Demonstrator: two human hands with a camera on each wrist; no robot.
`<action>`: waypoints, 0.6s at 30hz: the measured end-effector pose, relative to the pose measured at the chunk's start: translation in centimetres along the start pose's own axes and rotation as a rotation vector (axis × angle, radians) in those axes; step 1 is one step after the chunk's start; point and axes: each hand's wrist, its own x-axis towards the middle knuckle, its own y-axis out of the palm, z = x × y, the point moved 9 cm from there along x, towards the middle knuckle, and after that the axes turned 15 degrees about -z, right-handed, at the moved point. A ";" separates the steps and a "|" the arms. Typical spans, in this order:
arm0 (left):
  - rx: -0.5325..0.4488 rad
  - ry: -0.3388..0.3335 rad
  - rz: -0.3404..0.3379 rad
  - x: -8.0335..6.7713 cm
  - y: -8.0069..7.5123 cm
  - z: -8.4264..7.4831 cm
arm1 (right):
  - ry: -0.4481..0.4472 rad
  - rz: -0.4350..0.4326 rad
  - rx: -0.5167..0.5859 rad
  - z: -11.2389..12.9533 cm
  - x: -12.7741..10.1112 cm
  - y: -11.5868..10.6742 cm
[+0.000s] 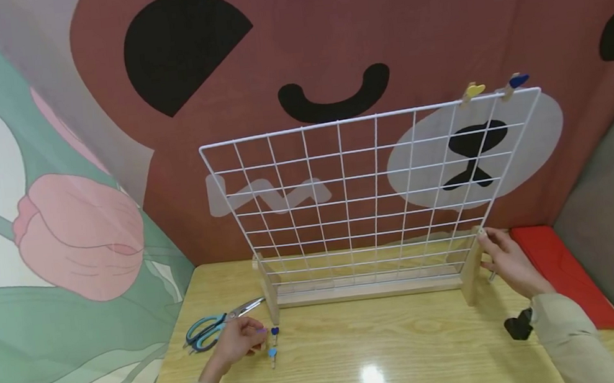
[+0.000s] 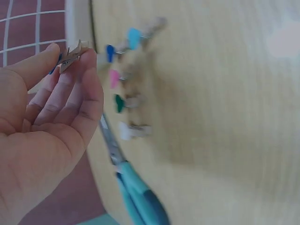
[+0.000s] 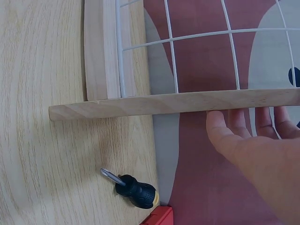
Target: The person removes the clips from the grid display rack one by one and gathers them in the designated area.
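My left hand (image 1: 238, 339) pinches a small wooden clothespin (image 2: 71, 57) with a blue decoration between thumb and fingertips. Beside this hand several more clothespins lie in a row on the table, among them a light blue one (image 2: 134, 38), a pink one (image 2: 115, 78), a green one (image 2: 120, 103) and a white one (image 2: 133, 131). My right hand (image 1: 508, 261) touches the right wooden upright (image 3: 187, 102) of a white wire grid rack (image 1: 344, 178), fingertips against its outer side. A yellow heart clothespin (image 1: 474, 91) and a dark blue one (image 1: 517, 81) are clipped on the grid's top right edge.
Scissors (image 1: 206, 332) with blue and black handles lie left of the rack. Right of it lie a short black screwdriver (image 3: 136, 190) and a red case (image 1: 569, 276). A printed cloth (image 1: 251, 85) hangs behind the wooden table (image 1: 324, 358).
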 end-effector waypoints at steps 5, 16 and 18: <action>0.072 -0.015 -0.040 -0.6 -0.3 2.3 | -0.003 -0.005 0.000 0.0 0.0 0.0; 0.199 0.061 -0.098 -1.2 -0.3 4.2 | -0.011 -0.028 -0.006 0.2 0.0 -0.2; 0.208 0.060 -0.110 -1.2 -0.2 4.3 | -0.010 -0.026 -0.005 0.2 0.0 -0.2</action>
